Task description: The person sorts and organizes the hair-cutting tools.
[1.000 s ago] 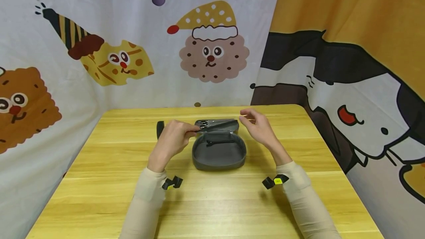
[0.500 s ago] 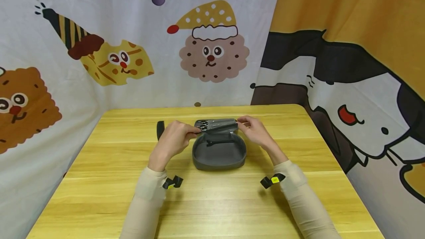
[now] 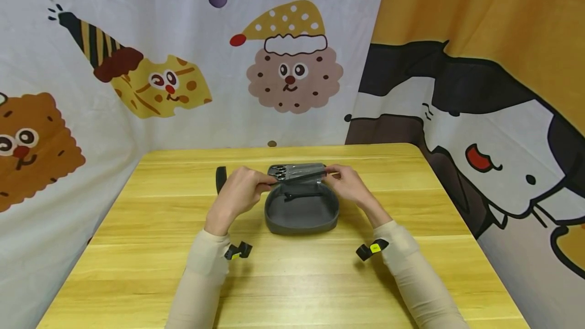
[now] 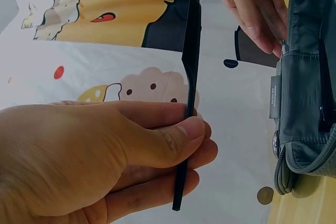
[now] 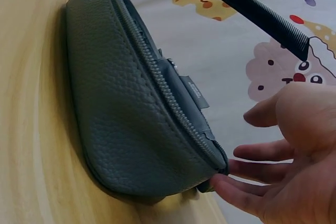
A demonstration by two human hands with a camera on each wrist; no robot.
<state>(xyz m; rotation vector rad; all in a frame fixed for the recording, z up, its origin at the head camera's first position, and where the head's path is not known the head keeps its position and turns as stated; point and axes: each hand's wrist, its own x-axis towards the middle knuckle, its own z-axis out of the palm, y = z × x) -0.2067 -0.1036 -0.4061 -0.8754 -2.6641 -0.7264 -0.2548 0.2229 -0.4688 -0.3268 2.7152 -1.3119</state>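
My left hand (image 3: 242, 194) pinches a black comb (image 5: 268, 22) by its narrow handle, as the left wrist view (image 4: 152, 145) shows up close. The comb's toothed end points toward the right hand, above the case. A grey zip case (image 3: 301, 225) lies unzipped on the table with its lid (image 3: 303, 167) folded back. My right hand (image 3: 347, 182) is at the right side of the case, fingers extended and fingertips at its edge, thumb apart from the comb in the right wrist view. Scissors handles (image 3: 279, 171) show in the lid's pocket.
A slim black item (image 3: 303, 195) lies inside the case base. A dark strap (image 3: 221, 177) sticks up beyond the left hand. The wooden table (image 3: 292, 278) reaches back to a printed cloth (image 3: 183, 131), with another cloth hanging at the right.
My right hand has moved left and down to the right side of the case. The left hand keeps hold of the comb in nearly the same place.
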